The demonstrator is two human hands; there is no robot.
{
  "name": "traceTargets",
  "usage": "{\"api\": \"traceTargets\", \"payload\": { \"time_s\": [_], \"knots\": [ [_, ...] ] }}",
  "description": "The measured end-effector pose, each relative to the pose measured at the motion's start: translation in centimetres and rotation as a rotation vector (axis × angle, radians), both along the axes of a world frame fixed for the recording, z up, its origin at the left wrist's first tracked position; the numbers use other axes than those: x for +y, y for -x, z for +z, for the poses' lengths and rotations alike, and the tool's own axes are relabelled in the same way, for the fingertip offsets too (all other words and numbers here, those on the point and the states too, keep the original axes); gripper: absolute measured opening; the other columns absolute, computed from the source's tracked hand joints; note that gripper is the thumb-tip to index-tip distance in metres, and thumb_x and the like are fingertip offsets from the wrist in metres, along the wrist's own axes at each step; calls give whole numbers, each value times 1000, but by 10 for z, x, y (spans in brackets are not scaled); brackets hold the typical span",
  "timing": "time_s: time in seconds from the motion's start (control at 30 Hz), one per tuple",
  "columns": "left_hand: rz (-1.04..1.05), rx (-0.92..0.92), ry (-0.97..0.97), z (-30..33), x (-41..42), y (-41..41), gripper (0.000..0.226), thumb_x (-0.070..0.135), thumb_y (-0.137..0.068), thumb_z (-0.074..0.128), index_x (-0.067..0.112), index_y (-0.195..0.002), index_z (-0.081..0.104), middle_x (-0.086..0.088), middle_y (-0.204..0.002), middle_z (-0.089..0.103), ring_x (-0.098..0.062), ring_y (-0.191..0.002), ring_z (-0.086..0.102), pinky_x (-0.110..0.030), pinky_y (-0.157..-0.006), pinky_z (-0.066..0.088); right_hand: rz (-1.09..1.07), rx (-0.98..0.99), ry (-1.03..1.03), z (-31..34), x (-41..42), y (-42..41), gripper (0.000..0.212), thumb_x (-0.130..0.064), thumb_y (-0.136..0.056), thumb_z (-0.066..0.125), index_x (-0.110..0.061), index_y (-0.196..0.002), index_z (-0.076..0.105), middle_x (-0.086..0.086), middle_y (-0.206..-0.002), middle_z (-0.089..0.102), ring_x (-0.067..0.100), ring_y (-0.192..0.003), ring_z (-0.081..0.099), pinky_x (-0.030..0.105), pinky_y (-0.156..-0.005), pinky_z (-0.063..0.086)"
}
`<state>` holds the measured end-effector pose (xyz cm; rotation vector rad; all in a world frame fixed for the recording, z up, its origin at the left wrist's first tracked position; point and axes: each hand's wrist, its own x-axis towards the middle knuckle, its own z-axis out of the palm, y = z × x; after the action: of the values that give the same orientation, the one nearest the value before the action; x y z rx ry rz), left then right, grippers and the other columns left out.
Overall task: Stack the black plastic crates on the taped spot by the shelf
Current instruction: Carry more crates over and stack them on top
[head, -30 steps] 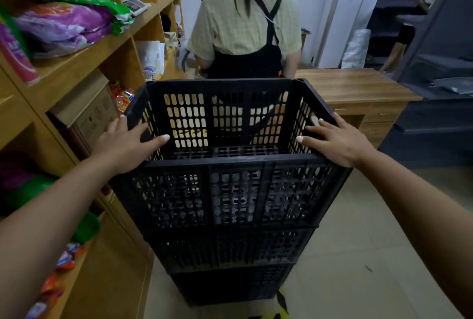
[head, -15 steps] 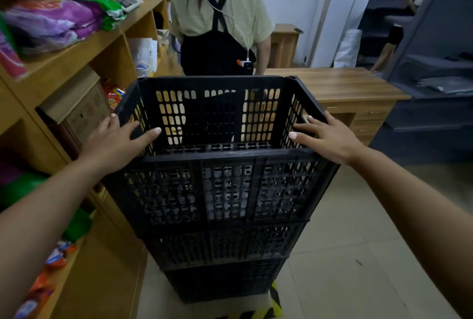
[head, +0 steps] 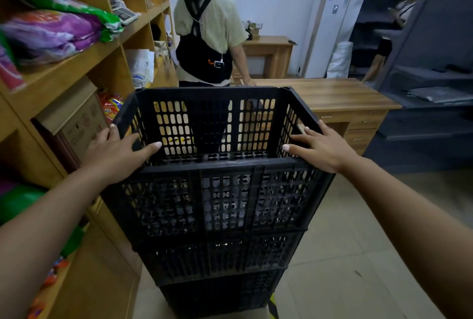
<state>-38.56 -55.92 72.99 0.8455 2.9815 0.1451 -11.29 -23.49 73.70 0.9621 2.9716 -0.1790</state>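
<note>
Resting flat on top crate (head: 222,201) rim, left hand (head: 115,151), right hand (head: 322,148), shelf (head: 71,67) beside, tiled floor (head: 345,254) right

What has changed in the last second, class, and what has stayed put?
The person in the dark apron behind the stack shifted leftward and now rests a hand on the wooden desk. Nothing was gripped or released. Unchanged: left hand and right hand rest on the near corners of the top crate.

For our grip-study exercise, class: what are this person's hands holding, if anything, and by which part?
Nothing is gripped: the left hand and right hand rest with fairly straight fingers on the rim of the top crate, one at each near corner.
</note>
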Motion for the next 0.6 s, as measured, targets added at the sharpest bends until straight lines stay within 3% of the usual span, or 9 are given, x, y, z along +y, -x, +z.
{"api": "traceTargets", "payload": {
  "time_s": [0.6],
  "knots": [
    [34, -20, 2, 5, -2, -20, 90, 82, -79, 16, 29, -150, 27, -14, -161, -2, -30, -148, -3, -50, -116, 11, -3, 21, -8, -2, 12, 3, 100, -95, -63, 10, -41, -142, 42, 1, -158, 27, 25, -149, -4, 51, -118, 12]
  ]
}}
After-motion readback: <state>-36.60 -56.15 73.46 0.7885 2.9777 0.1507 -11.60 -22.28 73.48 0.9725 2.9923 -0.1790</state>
